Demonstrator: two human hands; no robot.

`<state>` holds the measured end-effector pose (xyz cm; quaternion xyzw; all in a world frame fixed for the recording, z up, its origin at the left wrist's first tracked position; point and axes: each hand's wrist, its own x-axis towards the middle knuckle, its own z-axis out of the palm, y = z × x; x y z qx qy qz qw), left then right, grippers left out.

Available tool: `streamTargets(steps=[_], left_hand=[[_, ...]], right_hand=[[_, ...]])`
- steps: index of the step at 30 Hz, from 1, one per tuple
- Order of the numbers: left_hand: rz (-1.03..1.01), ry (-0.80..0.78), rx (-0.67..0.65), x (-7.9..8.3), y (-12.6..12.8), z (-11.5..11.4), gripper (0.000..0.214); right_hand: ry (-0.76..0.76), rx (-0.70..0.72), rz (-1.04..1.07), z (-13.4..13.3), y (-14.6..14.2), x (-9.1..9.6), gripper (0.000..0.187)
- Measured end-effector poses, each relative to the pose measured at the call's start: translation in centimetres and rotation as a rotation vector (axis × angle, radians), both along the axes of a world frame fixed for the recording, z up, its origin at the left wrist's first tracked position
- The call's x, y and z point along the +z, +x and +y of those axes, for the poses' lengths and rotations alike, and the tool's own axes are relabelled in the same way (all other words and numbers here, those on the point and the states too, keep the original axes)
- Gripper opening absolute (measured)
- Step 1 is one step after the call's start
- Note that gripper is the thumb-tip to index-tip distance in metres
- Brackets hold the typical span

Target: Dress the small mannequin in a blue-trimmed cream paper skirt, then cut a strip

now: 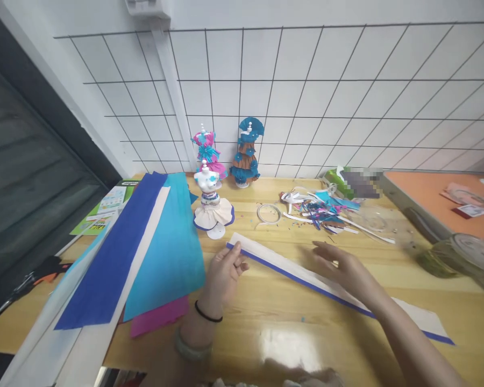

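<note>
A long white crepe paper strip (282, 259) with a blue lower edge runs slantwise across the wooden table. My left hand (225, 271) pinches its far left end between thumb and fingers. Over the middle of the strip, my right hand (341, 264) hovers with fingers apart, holding nothing; my right forearm hides part of the strip. Just beyond my left hand stands a small white dress form (213, 201) with a white, blue-edged ruffled skirt. Behind it are a pink and turquoise dressed form (206, 153) and a brown and teal one (246, 156).
Blue paper (116, 258), turquoise paper (169, 252) and pink paper (159, 317) lie left, near scissors (36, 277). A clear tape ring (269, 213) and a heap of paper scraps (322, 209) lie toward the back. Rolls of ribbon or tape (460, 252) stand right.
</note>
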<state>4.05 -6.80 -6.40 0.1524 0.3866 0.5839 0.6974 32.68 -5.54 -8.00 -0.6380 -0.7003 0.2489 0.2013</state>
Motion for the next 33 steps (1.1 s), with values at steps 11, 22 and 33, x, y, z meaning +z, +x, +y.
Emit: streamTargets(steps=[11,22,33], left_hand=[[-0.029,0.087,-0.085,2.6,0.1,2.2,0.020],[0.351,0.218,-0.539,3.9,3.3,1.5,0.045],[0.275,0.234,-1.107,4.4,2.9,0.4,0.050]], right_hand=[[0.139,0.010,-0.560,-0.4,5.8,-2.7,0.035],[0.087,0.010,0.090,-2.6,-0.3,10.1,0.039],[-0.307,0.411,0.226,-1.0,-3.2,10.6,0.036]])
